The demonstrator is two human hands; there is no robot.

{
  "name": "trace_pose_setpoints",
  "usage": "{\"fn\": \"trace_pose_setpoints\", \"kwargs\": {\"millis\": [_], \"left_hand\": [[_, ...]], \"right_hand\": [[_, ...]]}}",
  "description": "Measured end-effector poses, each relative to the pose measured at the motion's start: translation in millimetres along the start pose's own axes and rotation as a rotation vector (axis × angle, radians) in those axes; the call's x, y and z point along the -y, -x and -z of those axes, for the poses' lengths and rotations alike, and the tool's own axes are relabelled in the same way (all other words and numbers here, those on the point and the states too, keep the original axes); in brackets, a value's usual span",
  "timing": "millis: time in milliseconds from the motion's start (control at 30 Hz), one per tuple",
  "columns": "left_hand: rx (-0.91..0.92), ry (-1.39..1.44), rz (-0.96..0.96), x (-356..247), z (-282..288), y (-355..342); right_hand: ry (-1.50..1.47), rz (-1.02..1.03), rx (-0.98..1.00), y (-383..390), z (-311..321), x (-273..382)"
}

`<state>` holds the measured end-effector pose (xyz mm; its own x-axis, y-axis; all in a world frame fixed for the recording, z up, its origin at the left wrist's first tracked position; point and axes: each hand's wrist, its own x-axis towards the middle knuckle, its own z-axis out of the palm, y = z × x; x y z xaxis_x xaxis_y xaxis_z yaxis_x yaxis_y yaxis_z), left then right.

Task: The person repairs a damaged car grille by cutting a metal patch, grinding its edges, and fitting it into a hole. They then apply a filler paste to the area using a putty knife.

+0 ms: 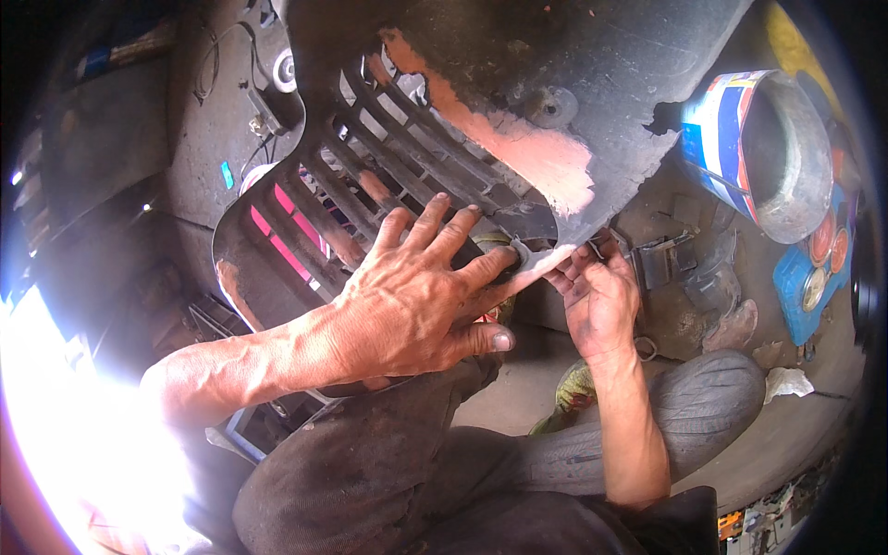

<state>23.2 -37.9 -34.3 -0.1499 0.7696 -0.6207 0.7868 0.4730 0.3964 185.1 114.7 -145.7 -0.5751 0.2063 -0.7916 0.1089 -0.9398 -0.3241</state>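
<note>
A large dark slotted panel (pixel 638 55), like a vehicle grille, lies tilted in front of me above my legs. A pinkish filler patch (pixel 518 148) runs along its slats, and its right edge is ragged. My left hand (pixel 407 301) rests palm down across the slats with its fingers spread, the thumb pointing right. At the panel's lower right corner, my right hand (pixel 599 310) has its fingers and thumb closed on the edge. The fingertips there are partly hidden behind the corner. Pink strips show through the slats from beneath.
An opened metal can (pixel 721 148) with a coloured label lies tilted at the right. Near it are a blue piece with round discs (pixel 805 287), dark metal scraps (pixel 668 264) and crumpled white paper (pixel 789 384). A white disc (pixel 285 70) and cords lie upper left.
</note>
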Motion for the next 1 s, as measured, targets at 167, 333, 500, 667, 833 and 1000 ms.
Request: {"fn": "trace_pose_setpoints", "kwargs": {"millis": [167,333,500,667,833,1000], "left_hand": [[0.005,0.014,0.003,-0.4,0.6,-0.1],[-0.031,0.081,-0.002,3.0,-1.1,1.3],[0.038,0.04,-0.024,5.4,1.5,0.0],[0.014,0.037,-0.021,3.8,3.3,1.0],[-0.01,0.038,-0.009,2.4,2.7,2.3],[0.034,-0.02,-0.08,1.8,3.5,1.2]], "right_hand": [[-0.005,-0.034,0.007,-1.1,2.2,0.0],[-0.056,-0.054,0.007,-0.4,0.5,-0.2],[-0.103,-0.063,0.051,-3.0,6.5,-3.3],[-0.118,-0.079,0.069,-1.9,1.5,-0.8],[-0.118,-0.075,0.103,-3.8,5.5,-2.5],[-0.118,-0.066,0.115,-4.9,7.9,-4.6]]}}
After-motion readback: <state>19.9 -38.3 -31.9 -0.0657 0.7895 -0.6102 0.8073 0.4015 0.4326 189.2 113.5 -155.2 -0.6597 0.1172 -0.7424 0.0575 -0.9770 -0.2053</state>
